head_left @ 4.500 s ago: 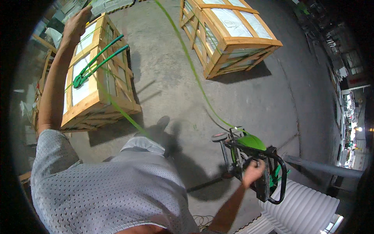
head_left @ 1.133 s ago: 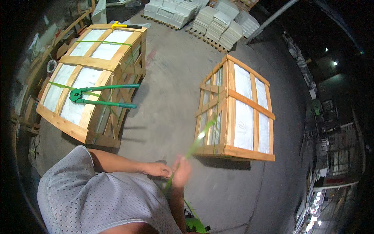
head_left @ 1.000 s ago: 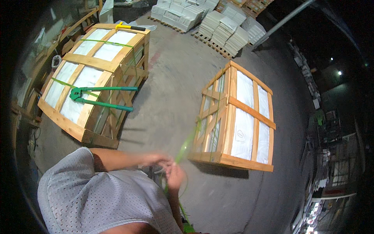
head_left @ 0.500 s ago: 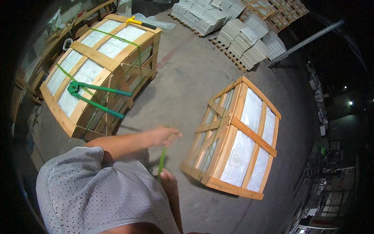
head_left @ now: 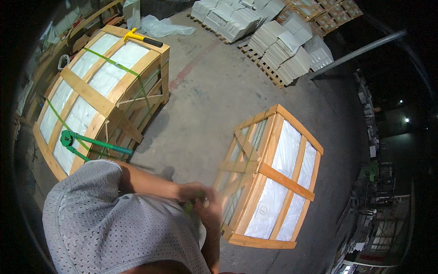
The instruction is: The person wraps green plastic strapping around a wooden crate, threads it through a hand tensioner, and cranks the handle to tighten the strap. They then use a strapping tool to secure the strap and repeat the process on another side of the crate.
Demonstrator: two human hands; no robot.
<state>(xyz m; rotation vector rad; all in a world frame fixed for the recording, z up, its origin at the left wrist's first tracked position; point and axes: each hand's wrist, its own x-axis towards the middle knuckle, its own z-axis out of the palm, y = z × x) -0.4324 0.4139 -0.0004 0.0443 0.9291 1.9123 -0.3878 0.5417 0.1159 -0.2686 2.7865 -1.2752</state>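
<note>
My left hand (head_left: 189,191) and my right hand (head_left: 210,211) meet in front of my body, fingers curled inward and partly blurred. Between them shows a short piece of green packing strap (head_left: 188,208), most of it hidden by the hands. Left of my hands, a green long-handled tool (head_left: 66,138), shaped like a crimper or cutter, lies on a wooden crate (head_left: 73,82) wrapped with green straps. A yellow hammer with a black grip (head_left: 145,39) rests on that crate's far end. Just right of my right hand stands a second wooden crate (head_left: 285,185) with white-wrapped contents.
Pallets of stacked white slabs (head_left: 278,50) stand at the back, with more wooden crates (head_left: 319,13) behind. A grey pole (head_left: 358,55) slants at the far right. Clear plastic sheeting (head_left: 166,27) lies on the concrete floor (head_left: 196,105) beyond the left crate.
My hands have come together; the strap that stretched between them is now mostly hidden. My view has shifted, so both crates sit lower and further left.
</note>
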